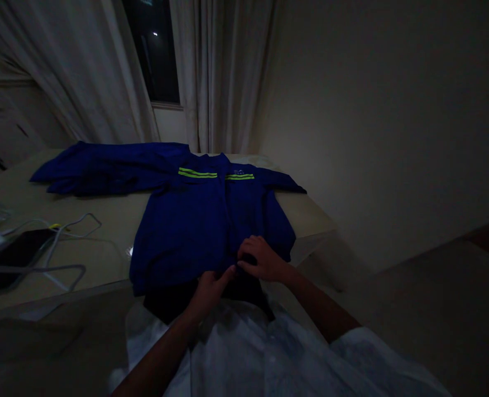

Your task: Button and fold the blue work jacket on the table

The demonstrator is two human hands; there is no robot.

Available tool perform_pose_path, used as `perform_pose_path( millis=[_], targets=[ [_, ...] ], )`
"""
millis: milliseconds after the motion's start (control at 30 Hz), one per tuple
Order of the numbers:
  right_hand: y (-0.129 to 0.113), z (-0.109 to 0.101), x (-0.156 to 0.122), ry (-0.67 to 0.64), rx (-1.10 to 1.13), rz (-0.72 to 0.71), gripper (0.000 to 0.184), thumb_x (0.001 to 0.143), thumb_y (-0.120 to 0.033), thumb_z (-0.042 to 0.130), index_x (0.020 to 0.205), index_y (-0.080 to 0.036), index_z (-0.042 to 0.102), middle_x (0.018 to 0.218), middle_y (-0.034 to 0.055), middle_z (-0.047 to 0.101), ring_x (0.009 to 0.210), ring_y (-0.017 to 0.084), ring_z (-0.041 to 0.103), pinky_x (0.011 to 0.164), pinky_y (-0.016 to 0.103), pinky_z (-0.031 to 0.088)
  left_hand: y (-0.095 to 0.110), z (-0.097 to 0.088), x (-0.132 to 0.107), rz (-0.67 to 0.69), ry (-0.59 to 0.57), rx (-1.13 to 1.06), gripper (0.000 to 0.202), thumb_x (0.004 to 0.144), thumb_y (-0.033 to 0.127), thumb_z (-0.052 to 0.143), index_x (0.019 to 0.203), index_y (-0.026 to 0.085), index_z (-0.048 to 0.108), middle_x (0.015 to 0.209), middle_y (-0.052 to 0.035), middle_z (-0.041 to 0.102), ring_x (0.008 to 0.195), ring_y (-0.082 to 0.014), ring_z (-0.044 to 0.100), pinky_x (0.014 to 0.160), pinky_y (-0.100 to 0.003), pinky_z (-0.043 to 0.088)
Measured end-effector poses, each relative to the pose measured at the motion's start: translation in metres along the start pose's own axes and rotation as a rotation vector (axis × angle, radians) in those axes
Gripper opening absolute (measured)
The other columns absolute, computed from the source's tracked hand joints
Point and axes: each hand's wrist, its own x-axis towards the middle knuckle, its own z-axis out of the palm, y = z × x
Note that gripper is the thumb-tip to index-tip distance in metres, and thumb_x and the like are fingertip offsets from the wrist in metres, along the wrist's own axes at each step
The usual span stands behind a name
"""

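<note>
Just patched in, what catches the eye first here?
A blue jacket with neon-yellow stripes lies spread on the table, centre frame. The left hand and right hand meet at its near hem. A dark phone and cables lie on the table's left side.

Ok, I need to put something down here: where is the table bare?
Two bare patches on the table: the right corner beside the blue jacket, and the strip between the jacket's body and the cables. The left end is crowded with cables and a phone; the left hand and right hand fill the near middle at the jacket's hem.
</note>
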Motion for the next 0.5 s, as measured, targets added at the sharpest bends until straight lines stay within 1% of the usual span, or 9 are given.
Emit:
perform_pose_path(
  millis=[33,100,200,367,500],
  targets=[
    [-0.002,0.000,-0.001,0.017,-0.009,-0.001,0.012,0.089,-0.023,0.077,0.093,-0.022,0.066,0.098,0.0011,0.071,0.094,0.020,0.061,0.084,0.036,0.039,-0.001,0.001,0.000,-0.006,0.020,-0.028,0.054,0.078,0.066,0.076,0.094,0.014,0.080,0.093,-0.0116,0.081,0.091,-0.0281,0.074,0.083,-0.035,0.055],
    [-0.006,0.002,-0.004,0.047,-0.032,0.000,0.013,0.088,-0.021,0.077,0.095,-0.022,0.066,0.100,0.0019,0.071,0.095,0.021,0.060,0.085,0.037,0.039,-0.004,0.004,0.001,-0.046,0.063,-0.056,0.061,0.077,0.071,0.074,0.093,0.012,0.079,0.091,-0.0128,0.081,0.086,-0.0274,0.074,0.081,-0.035,0.055],
    [-0.009,0.008,-0.011,0.079,-0.073,0.013,0.009,0.092,-0.023,0.074,0.098,-0.022,0.067,0.099,0.0032,0.072,0.094,0.022,0.060,0.087,0.038,0.040,-0.008,0.006,0.000,-0.078,0.100,-0.033,0.064,0.076,0.074,0.074,0.087,0.012,0.079,0.086,-0.0121,0.080,0.081,-0.0260,0.072,0.078,-0.034,0.054],
    [-0.013,0.020,-0.024,0.100,-0.088,0.074,0.006,0.098,-0.024,0.071,0.102,-0.023,0.067,0.102,0.0045,0.073,0.099,0.023,0.061,0.089,0.040,0.041,-0.006,0.007,-0.002,-0.047,0.104,-0.025,0.063,0.076,0.075,0.072,0.084,0.013,0.078,0.082,-0.0092,0.078,0.076,-0.0228,0.068,0.072,-0.031,0.051],
    [-0.018,0.024,-0.028,0.139,-0.085,0.091,0.017,0.094,-0.032,0.078,0.103,-0.023,0.067,0.106,0.0053,0.073,0.104,0.025,0.061,0.092,0.043,0.042,-0.002,0.005,-0.003,-0.045,0.073,0.012,0.061,0.077,0.075,0.071,0.074,0.014,0.075,0.072,-0.0060,0.072,0.069,-0.0204,0.063,0.066,-0.029,0.047]
  ],
)
